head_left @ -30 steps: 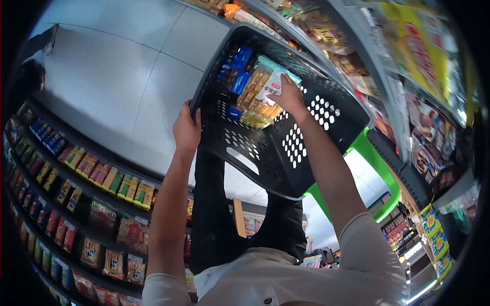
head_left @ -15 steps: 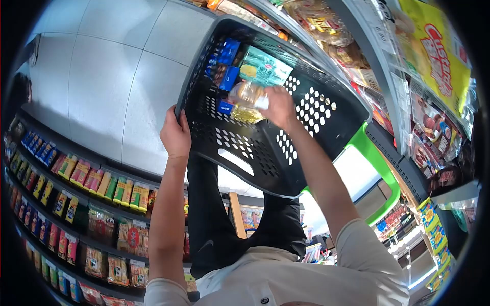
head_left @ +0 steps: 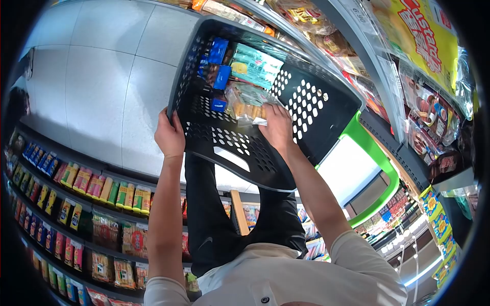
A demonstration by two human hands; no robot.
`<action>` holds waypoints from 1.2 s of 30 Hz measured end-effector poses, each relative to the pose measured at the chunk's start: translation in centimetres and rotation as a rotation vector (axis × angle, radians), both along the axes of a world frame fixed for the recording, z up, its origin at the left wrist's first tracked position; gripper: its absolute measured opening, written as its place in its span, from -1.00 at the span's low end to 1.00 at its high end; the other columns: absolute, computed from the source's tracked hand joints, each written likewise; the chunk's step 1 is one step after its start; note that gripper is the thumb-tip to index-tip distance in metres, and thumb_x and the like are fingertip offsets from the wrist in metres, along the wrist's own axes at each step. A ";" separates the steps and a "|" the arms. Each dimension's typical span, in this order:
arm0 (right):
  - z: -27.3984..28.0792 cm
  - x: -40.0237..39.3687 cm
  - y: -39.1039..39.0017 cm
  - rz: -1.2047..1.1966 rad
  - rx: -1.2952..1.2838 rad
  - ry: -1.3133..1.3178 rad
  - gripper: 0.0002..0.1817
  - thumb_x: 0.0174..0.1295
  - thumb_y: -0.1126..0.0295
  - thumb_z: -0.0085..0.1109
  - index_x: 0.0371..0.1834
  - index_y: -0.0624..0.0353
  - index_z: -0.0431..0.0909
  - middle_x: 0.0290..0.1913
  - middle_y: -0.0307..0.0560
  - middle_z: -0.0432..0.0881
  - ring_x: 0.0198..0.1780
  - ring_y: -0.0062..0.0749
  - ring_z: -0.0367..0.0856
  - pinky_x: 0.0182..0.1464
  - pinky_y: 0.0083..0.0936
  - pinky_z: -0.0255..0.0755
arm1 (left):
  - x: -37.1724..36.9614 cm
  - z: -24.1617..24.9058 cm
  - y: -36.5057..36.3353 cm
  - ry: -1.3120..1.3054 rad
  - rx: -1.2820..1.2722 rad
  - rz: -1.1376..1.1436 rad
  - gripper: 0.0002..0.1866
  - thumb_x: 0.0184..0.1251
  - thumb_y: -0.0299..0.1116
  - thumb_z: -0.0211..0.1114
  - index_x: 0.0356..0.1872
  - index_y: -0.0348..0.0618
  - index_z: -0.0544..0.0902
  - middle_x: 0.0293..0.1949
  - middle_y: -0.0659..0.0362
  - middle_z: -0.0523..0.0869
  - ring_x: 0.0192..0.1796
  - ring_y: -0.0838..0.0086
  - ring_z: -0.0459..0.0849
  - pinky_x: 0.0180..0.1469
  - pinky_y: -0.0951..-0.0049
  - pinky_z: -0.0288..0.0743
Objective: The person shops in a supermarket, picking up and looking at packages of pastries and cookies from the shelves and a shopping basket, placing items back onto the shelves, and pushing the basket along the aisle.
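Several packets are already lying inside the black perforated plastic shopping basket (head_left: 240,148) at the upper middle of the frame: blue wrapped packs (head_left: 220,76) toward its upper left and a teal-green flat packet (head_left: 258,66) beside them. One more item, a clear crinkled plastic bag of yellowish biscuits (head_left: 246,104), is being set down in the basket's middle; it is judged nearly placed, with only the release left. The right hand (head_left: 278,127) is closed on the bag's lower edge. The left hand (head_left: 170,137) is wrapped around the basket's rim at centre left. A green handle (head_left: 380,168) is seen at the right, with stocked shelves around.
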State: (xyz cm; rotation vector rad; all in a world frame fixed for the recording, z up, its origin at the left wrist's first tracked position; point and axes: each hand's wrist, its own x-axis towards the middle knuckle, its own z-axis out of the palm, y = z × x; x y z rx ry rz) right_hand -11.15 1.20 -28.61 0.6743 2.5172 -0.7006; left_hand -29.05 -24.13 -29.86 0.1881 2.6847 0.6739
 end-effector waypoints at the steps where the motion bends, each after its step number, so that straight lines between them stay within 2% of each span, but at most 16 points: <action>1: -0.2 0.0 -0.1 -0.003 0.000 -0.001 -0.34 -0.07 0.40 0.48 0.17 0.17 0.44 0.20 -0.04 0.56 0.29 -0.13 0.47 0.36 -0.20 0.27 | 0.0 -0.1 -0.1 0.013 0.008 -0.008 -0.76 0.49 -0.32 0.21 0.06 -0.17 0.56 -0.27 -0.08 0.76 -0.27 -0.03 0.74 -0.23 0.19 0.59; 6: -2.7 0.5 -1.0 0.102 0.003 0.012 -0.36 -0.07 0.38 0.48 0.15 0.15 0.45 0.22 -0.06 0.55 0.28 -0.14 0.46 0.38 -0.22 0.23 | 0.1 -0.4 -0.3 -0.003 0.013 0.002 -0.76 0.49 -0.32 0.21 0.06 -0.18 0.56 -0.28 -0.08 0.75 -0.28 -0.03 0.74 -0.24 0.18 0.58; 12: -4.5 0.0 -0.7 0.043 -0.175 0.037 -0.37 0.02 0.21 0.53 0.14 0.24 0.53 0.14 0.10 0.62 0.14 0.01 0.59 0.17 -0.19 0.47 | 0.1 -0.4 -0.3 0.010 0.012 -0.004 -0.78 0.49 -0.30 0.21 0.02 -0.17 0.58 -0.24 -0.04 0.76 -0.28 -0.01 0.74 -0.24 0.17 0.59; 14: -5.3 -1.0 0.2 -0.384 -0.319 -0.206 -0.37 0.12 0.12 0.49 0.17 0.30 0.55 0.09 0.15 0.67 0.03 0.03 0.68 0.11 -0.22 0.53 | 0.0 -0.3 -0.1 0.010 0.016 0.004 -0.78 0.49 -0.30 0.21 0.02 -0.18 0.59 -0.24 -0.03 0.76 -0.28 0.00 0.74 -0.24 0.18 0.59; 15: -7.9 0.2 1.0 -0.539 -0.313 -0.050 -0.29 0.17 -0.01 0.43 0.20 0.34 0.54 -0.12 0.32 0.72 -0.12 0.08 0.75 0.05 -0.19 0.56 | -0.1 -0.1 0.0 -0.007 0.013 0.013 -0.78 0.49 -0.31 0.22 0.02 -0.18 0.59 -0.25 -0.03 0.76 -0.29 0.01 0.74 -0.24 0.20 0.59; 16: -9.8 0.3 1.8 -0.672 -0.222 0.054 -0.23 0.14 -0.02 0.44 0.25 0.38 0.50 -0.05 0.35 0.71 0.00 0.05 0.74 0.12 -0.24 0.55 | -0.1 0.0 0.1 -0.024 0.009 0.020 -0.78 0.48 -0.32 0.23 0.02 -0.18 0.59 -0.26 -0.03 0.75 -0.29 0.03 0.75 -0.24 0.22 0.59; 18: -12.1 -0.9 4.4 -0.755 -0.120 -0.094 -0.13 0.09 -0.05 0.46 0.29 0.45 0.45 0.04 0.33 0.70 0.09 0.05 0.71 0.17 -0.30 0.53 | 0.0 -0.4 -0.1 0.001 0.009 0.005 -0.78 0.48 -0.33 0.23 0.02 -0.18 0.59 -0.27 -0.03 0.75 -0.32 0.05 0.75 -0.26 0.24 0.59; 20: -18.0 0.1 5.8 -0.873 -0.059 -0.100 -0.15 0.10 0.01 0.51 0.30 0.44 0.45 0.14 0.22 0.67 0.10 -0.23 0.68 0.14 -0.39 0.51 | 0.1 -0.5 -0.1 0.024 0.006 -0.010 -0.78 0.47 -0.34 0.24 0.03 -0.18 0.59 -0.28 -0.03 0.75 -0.34 0.07 0.75 -0.27 0.25 0.58; 23: -17.7 -2.2 6.8 -1.092 -0.409 -0.044 -0.24 0.14 0.09 0.49 0.26 0.42 0.46 0.12 0.09 0.68 0.12 -0.29 0.64 0.21 -0.41 0.44 | 0.2 -0.4 0.0 -0.011 0.003 0.027 -0.78 0.47 -0.35 0.24 0.03 -0.18 0.59 -0.30 -0.02 0.75 -0.37 0.10 0.75 -0.31 0.27 0.57; 24: -19.5 -2.1 7.0 -1.156 -0.429 -0.037 -0.28 0.14 0.10 0.49 0.23 0.40 0.49 0.11 0.07 0.68 0.13 -0.28 0.64 0.23 -0.39 0.42 | 0.3 -0.6 0.0 -0.002 0.009 0.026 -0.78 0.47 -0.35 0.24 0.03 -0.19 0.59 -0.30 -0.02 0.75 -0.37 0.09 0.75 -0.32 0.27 0.57; 25: -25.8 1.1 7.6 -1.123 -0.389 -0.016 -0.25 0.14 0.08 0.49 0.26 0.38 0.47 0.13 0.03 0.67 0.11 -0.34 0.63 0.14 -0.41 0.44 | 0.3 -0.8 0.0 0.008 0.015 0.025 -0.78 0.47 -0.35 0.24 0.03 -0.19 0.59 -0.31 -0.02 0.75 -0.38 0.09 0.75 -0.32 0.27 0.56; 28: -21.6 -1.3 7.0 -1.254 -0.491 -0.067 -0.20 0.14 0.04 0.50 0.30 0.36 0.42 0.08 0.00 0.68 0.04 -0.40 0.62 0.00 -0.46 0.43 | 0.4 -0.7 -0.2 -0.017 0.025 0.035 -0.78 0.47 -0.36 0.24 0.03 -0.19 0.58 -0.30 -0.03 0.75 -0.37 0.09 0.75 -0.32 0.27 0.57; 29: -22.6 -0.9 7.3 -1.261 -0.536 -0.112 -0.16 0.14 0.00 0.50 0.33 0.34 0.38 0.01 -0.07 0.68 -0.12 -0.49 0.59 -0.18 -0.52 0.37 | 0.4 -0.8 -0.3 -0.018 0.019 0.035 -0.78 0.47 -0.36 0.24 0.03 -0.19 0.58 -0.30 -0.03 0.75 -0.37 0.09 0.75 -0.32 0.27 0.57; 30: -22.3 -1.3 6.9 -1.261 -0.538 -0.116 -0.16 0.14 0.00 0.50 0.33 0.34 0.38 0.01 -0.07 0.68 -0.12 -0.49 0.59 -0.18 -0.52 0.37 | 0.4 -0.9 -0.3 0.001 0.019 0.021 -0.77 0.47 -0.36 0.24 0.04 -0.20 0.58 -0.29 -0.03 0.75 -0.36 0.09 0.75 -0.31 0.27 0.57; 33: -22.5 -1.6 6.4 -1.350 -0.481 -0.103 -0.32 0.11 0.12 0.56 0.18 0.31 0.51 -0.08 -0.12 0.68 -0.36 -0.59 0.52 -0.40 -0.51 0.33 | 0.6 -1.1 -0.3 0.024 0.024 0.003 -0.77 0.46 -0.37 0.24 0.05 -0.20 0.57 -0.28 -0.04 0.75 -0.33 0.07 0.75 -0.29 0.26 0.58; 36: -23.9 -1.3 5.9 -1.437 -0.500 -0.071 -0.47 0.08 0.25 0.59 0.03 0.31 0.60 -0.17 -0.11 0.66 -0.37 -0.51 0.55 -0.39 -0.49 0.39 | 0.4 -1.0 -0.3 0.035 0.033 0.007 -0.77 0.46 -0.36 0.24 0.05 -0.20 0.57 -0.27 -0.04 0.75 -0.31 0.05 0.75 -0.27 0.25 0.59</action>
